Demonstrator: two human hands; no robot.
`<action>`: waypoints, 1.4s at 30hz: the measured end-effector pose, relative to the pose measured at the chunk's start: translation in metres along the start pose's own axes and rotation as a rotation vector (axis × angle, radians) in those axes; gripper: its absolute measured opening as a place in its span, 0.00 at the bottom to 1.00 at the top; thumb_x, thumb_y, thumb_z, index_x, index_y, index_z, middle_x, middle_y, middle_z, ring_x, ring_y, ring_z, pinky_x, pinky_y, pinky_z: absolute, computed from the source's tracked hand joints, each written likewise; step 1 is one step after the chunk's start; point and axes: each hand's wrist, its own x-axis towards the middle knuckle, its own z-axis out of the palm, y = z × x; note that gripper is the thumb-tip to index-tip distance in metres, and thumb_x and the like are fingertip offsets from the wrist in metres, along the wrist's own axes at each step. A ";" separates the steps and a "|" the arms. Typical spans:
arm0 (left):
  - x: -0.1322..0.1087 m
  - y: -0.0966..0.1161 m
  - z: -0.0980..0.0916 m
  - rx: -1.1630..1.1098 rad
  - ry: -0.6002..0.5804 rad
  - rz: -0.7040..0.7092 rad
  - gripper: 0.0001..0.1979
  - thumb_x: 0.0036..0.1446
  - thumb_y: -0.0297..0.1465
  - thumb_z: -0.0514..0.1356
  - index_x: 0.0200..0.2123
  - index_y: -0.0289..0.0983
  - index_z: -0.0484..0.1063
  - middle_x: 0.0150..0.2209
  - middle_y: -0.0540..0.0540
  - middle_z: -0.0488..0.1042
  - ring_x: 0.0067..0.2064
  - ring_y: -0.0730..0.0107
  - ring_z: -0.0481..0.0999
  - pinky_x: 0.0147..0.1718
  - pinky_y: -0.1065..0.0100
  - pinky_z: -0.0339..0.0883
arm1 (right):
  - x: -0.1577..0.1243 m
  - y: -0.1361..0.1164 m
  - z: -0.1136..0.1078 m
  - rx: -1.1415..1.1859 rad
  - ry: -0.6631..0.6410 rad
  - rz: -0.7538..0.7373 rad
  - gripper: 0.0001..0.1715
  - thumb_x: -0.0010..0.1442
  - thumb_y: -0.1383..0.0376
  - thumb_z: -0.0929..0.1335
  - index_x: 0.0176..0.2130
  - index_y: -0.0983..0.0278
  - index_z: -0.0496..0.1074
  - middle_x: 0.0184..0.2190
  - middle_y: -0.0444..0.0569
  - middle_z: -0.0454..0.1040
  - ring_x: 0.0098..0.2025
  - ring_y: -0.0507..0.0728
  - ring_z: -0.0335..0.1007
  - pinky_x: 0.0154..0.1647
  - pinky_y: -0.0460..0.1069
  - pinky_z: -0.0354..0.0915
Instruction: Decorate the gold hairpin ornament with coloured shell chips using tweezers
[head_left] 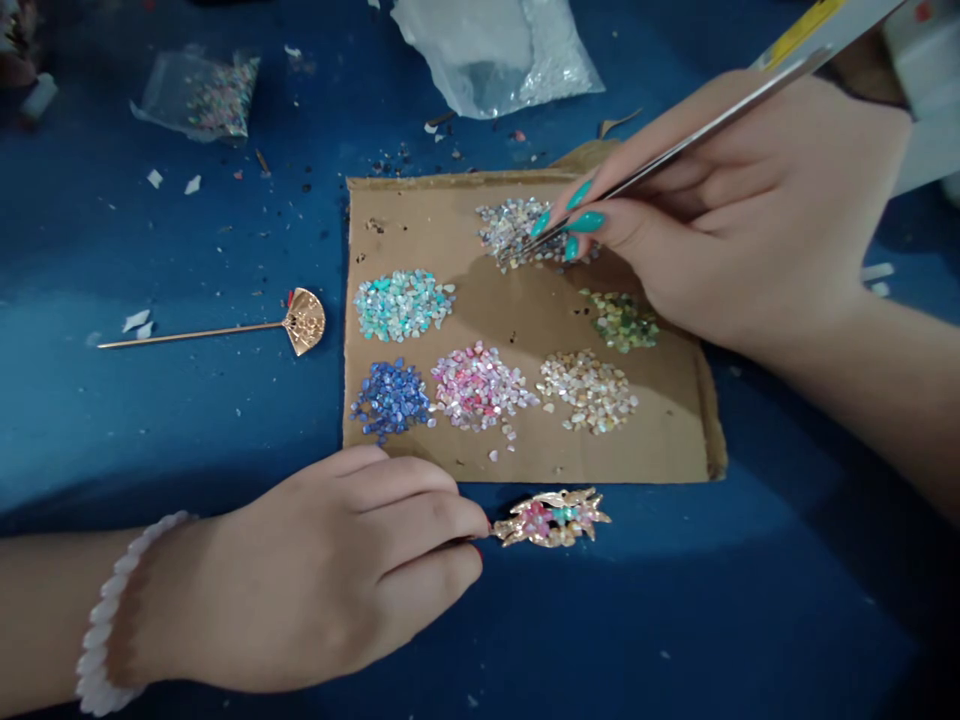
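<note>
At lower centre, the left hand (pixel 322 575) pinches a gold metal ornament with pink-and-teal flowers (pixel 537 520) by its stem, seemingly for steadiness. At upper right, the right hand (pixel 742 190) grips slim silver metal tweezers (pixel 705 129), tips at silvery-grey chips (pixel 504 222).

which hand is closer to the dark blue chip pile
Left: the left hand lies just on the near side of the dark blue chip pile; the right hand is farther off, with tweezers at the silvery chip pile.

You're at a blue craft worktable (pixel 675 630), home or workshop unclear: colour-sorted chip piles (pixel 480 385) on cardboard (pixel 420 225), bagged chips (pixel 223 98), scattered scraps (pixel 193 184).
</note>
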 end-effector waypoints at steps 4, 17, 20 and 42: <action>0.000 0.000 0.000 -0.010 0.005 0.003 0.14 0.68 0.25 0.47 0.41 0.36 0.73 0.43 0.51 0.76 0.45 0.69 0.70 0.43 0.65 0.59 | 0.000 -0.001 0.000 -0.020 0.008 -0.007 0.06 0.60 0.61 0.69 0.34 0.62 0.71 0.29 0.36 0.76 0.31 0.46 0.76 0.28 0.40 0.67; 0.000 -0.001 0.000 -0.014 0.002 0.004 0.14 0.68 0.25 0.47 0.42 0.36 0.73 0.44 0.51 0.75 0.45 0.70 0.69 0.45 0.66 0.59 | 0.000 -0.003 0.000 0.021 -0.015 0.031 0.06 0.60 0.64 0.68 0.35 0.65 0.70 0.29 0.38 0.74 0.31 0.45 0.75 0.29 0.41 0.67; -0.001 0.000 0.001 -0.018 0.004 0.005 0.14 0.68 0.25 0.47 0.42 0.36 0.73 0.43 0.51 0.75 0.45 0.69 0.69 0.45 0.66 0.58 | 0.001 -0.005 0.001 0.046 -0.015 0.026 0.05 0.60 0.64 0.69 0.35 0.66 0.70 0.30 0.39 0.74 0.32 0.46 0.76 0.30 0.41 0.69; -0.002 -0.001 0.001 -0.028 0.004 0.020 0.13 0.68 0.25 0.48 0.43 0.35 0.73 0.44 0.50 0.75 0.45 0.69 0.69 0.46 0.66 0.58 | 0.004 -0.009 0.004 0.047 -0.002 0.049 0.03 0.58 0.68 0.70 0.33 0.66 0.72 0.27 0.39 0.75 0.29 0.46 0.75 0.26 0.40 0.66</action>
